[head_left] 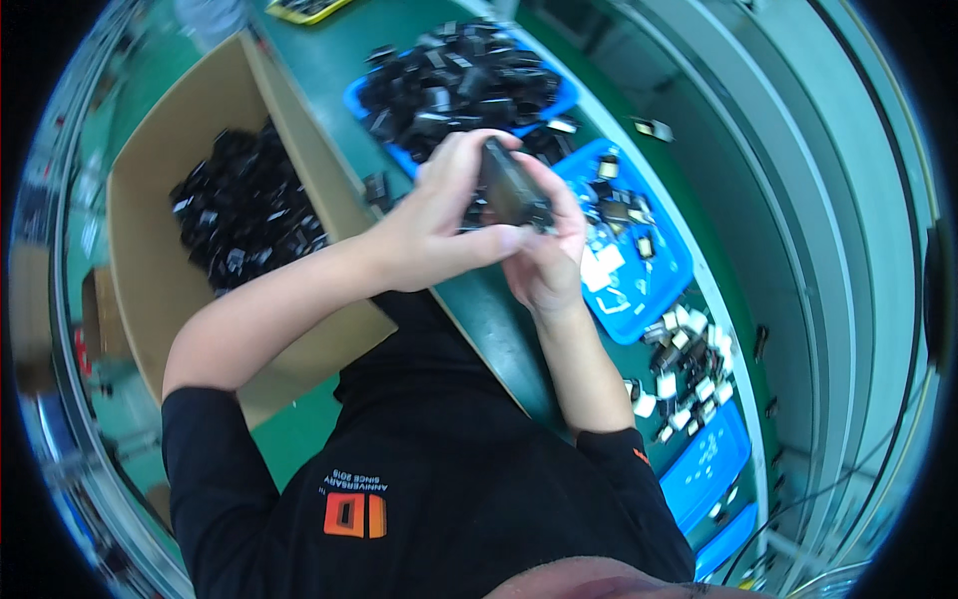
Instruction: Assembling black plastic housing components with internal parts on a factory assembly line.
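Observation:
A dark, glossy plastic housing (514, 188) is held up between my two hands, above the green bench. My left hand (431, 220) grips its left side, with the thumb stretched across the near end. On the other side, the fingers of my right hand (551, 262) curl round the housing. Motion blurs its details. Just beyond the hands, a blue tray (354, 100) is heaped with black plastic parts (459, 85). To the right of my right hand is a second blue tray (674, 235), with small dark and pale pieces and white scraps.
A deep cardboard box (140, 230) with a pile of black parts (244, 215) stands at the left. White and black pieces (689, 364) lie along the bench (499, 329) at the right, near more blue trays (714, 454). A yellow tray (304, 10) sits at the far end.

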The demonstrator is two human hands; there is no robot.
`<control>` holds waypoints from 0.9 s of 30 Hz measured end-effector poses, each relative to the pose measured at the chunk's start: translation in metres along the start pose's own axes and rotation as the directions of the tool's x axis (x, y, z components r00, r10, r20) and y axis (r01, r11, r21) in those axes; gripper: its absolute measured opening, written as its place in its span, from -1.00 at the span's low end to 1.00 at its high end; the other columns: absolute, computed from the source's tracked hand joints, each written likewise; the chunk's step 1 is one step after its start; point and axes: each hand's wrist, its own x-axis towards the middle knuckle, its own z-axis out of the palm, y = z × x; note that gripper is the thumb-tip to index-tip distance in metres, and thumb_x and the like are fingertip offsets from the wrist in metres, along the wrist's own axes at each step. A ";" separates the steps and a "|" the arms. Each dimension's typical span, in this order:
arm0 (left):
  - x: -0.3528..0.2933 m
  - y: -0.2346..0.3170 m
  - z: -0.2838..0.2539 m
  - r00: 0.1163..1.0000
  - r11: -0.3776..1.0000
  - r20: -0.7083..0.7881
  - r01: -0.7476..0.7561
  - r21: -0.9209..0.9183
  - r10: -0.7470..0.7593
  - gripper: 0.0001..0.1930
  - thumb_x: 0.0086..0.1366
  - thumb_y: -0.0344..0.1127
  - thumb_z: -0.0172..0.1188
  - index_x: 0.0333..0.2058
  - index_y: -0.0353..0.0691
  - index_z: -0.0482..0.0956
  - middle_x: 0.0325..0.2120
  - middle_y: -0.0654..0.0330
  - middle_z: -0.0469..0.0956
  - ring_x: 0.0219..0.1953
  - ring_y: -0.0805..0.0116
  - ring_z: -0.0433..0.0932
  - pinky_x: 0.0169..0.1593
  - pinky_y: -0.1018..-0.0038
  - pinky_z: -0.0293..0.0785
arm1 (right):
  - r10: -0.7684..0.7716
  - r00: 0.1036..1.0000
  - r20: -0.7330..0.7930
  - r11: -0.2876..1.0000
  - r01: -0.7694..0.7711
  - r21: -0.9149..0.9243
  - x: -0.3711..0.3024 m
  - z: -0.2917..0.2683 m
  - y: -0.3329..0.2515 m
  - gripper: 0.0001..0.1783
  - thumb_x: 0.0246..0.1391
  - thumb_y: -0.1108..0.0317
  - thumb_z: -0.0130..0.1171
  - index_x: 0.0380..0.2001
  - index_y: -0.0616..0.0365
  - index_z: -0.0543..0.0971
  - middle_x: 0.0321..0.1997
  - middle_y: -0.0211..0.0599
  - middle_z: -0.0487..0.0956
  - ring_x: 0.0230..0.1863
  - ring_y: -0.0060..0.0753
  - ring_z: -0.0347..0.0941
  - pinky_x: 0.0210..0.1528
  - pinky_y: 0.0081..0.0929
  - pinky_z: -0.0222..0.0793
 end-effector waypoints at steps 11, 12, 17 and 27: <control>-0.137 -0.091 -0.173 0.786 0.886 -0.593 0.388 0.254 -0.174 -0.91 0.19 -0.41 0.18 -0.36 -0.30 0.52 -0.51 0.34 0.43 -0.43 0.55 0.37 -0.25 0.56 0.36 | -0.007 0.891 -0.453 -0.651 -0.348 -0.675 0.030 -0.286 -0.188 -0.56 -0.03 0.27 0.21 -0.03 0.13 0.54 -0.01 0.00 0.55 0.05 0.04 0.47 0.07 -0.23 0.40; -0.150 -0.099 -0.177 0.796 0.822 -0.549 0.478 0.311 -0.255 -0.90 0.21 -0.39 0.16 -0.34 -0.30 0.53 -0.50 0.34 0.44 -0.42 0.55 0.37 -0.26 0.56 0.36 | 0.024 0.867 -0.498 -0.678 -0.352 -0.645 0.024 -0.302 -0.190 -0.52 -0.05 0.30 0.22 0.00 0.18 0.52 -0.02 0.01 0.56 0.04 -0.05 0.50 0.07 -0.26 0.39; -0.247 -0.188 -0.178 0.286 0.296 0.095 0.831 0.472 -0.954 -0.51 0.16 -0.06 0.26 -0.03 -0.27 0.53 -0.12 0.00 0.57 -0.12 0.22 0.55 -0.07 0.35 0.49 | -0.262 0.847 -0.462 -0.696 -0.498 -0.518 0.043 -0.336 -0.197 -0.57 -0.04 0.13 0.19 -0.15 0.17 0.56 -0.11 0.06 0.55 -0.09 0.10 0.49 0.06 -0.11 0.38; -0.295 -0.197 -0.102 0.103 0.483 0.605 0.712 0.509 -0.790 -0.35 0.15 0.19 0.19 -0.10 -0.37 0.58 -0.14 -0.07 0.61 -0.02 0.05 0.54 0.06 0.20 0.39 | -0.013 0.845 -0.535 -0.615 -0.429 -0.662 0.162 -0.320 -0.071 -0.29 0.20 -0.25 -0.26 0.00 0.09 0.58 0.27 0.06 0.34 0.25 0.21 0.25 0.27 -0.08 0.16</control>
